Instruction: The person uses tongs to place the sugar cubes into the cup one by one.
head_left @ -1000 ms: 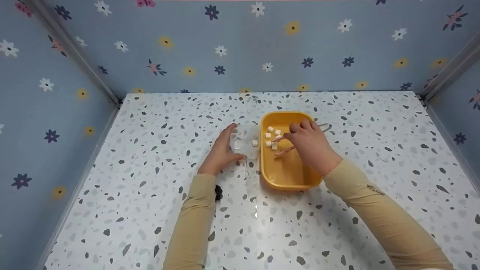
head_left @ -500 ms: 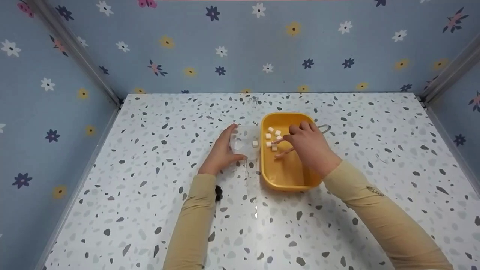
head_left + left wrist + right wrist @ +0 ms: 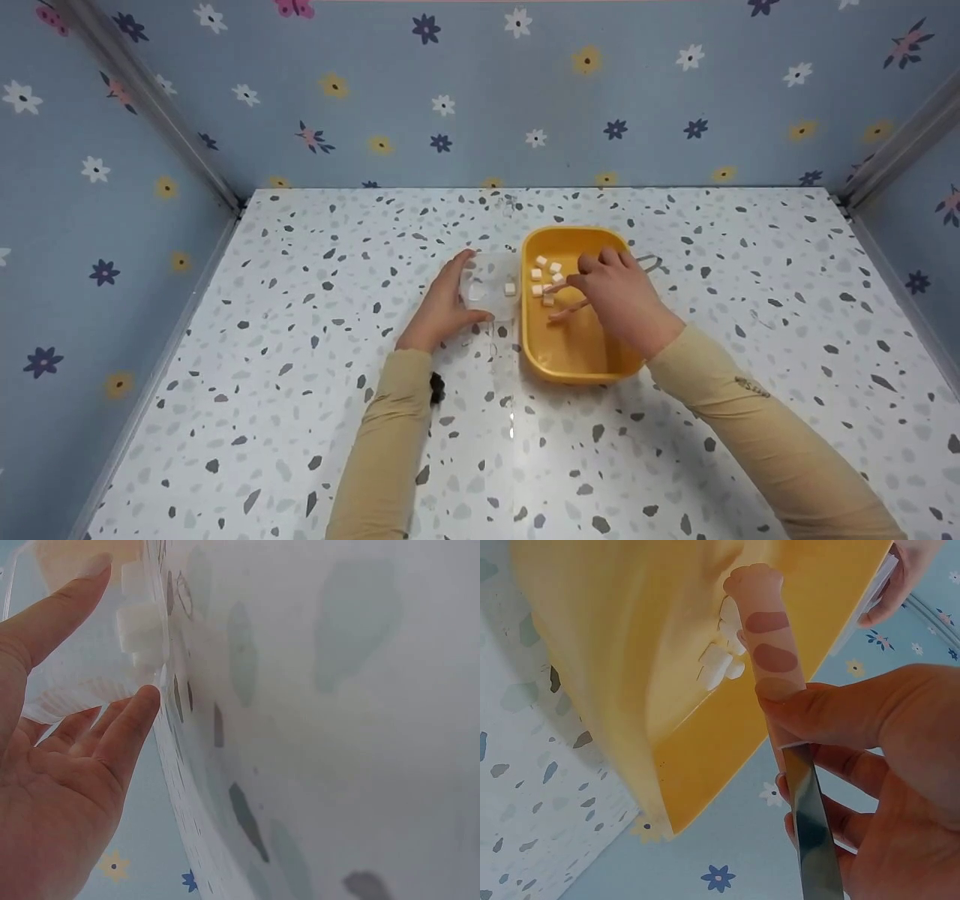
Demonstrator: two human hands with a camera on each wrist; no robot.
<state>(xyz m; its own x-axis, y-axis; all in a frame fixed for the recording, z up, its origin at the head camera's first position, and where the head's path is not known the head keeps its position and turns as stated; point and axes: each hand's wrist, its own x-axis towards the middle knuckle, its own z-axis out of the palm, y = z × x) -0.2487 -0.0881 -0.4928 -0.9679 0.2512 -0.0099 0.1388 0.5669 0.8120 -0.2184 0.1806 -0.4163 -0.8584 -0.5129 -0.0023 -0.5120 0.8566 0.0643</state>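
Observation:
My left hand (image 3: pixel 439 307) holds a small clear plastic box (image 3: pixel 489 270), thumb and fingers on opposite sides. A white cube (image 3: pixel 510 289) shows inside the box, by its right wall. In the right wrist view, my right hand (image 3: pixel 877 757) grips metal tongs (image 3: pixel 769 637) with pink paw-shaped ends, thumb on one arm. The tongs reach into a yellow tub (image 3: pixel 581 373), their two tips apart. Several white cubes (image 3: pixel 536 274) lie along the tub's left side, close to the upper tip; the lower tip sits nearer the front.
The box stands right beside the tub's left rim on a speckled white table (image 3: pixel 300 450). A small black object (image 3: pixel 437 388) lies by the left sleeve. Blue flowered panels (image 3: pixel 480 90) enclose the back and both sides.
The tongs' lower tip has shifted slightly toward the front, away from the cubes. My left hand and the box stay in place; the view has tilted a little.

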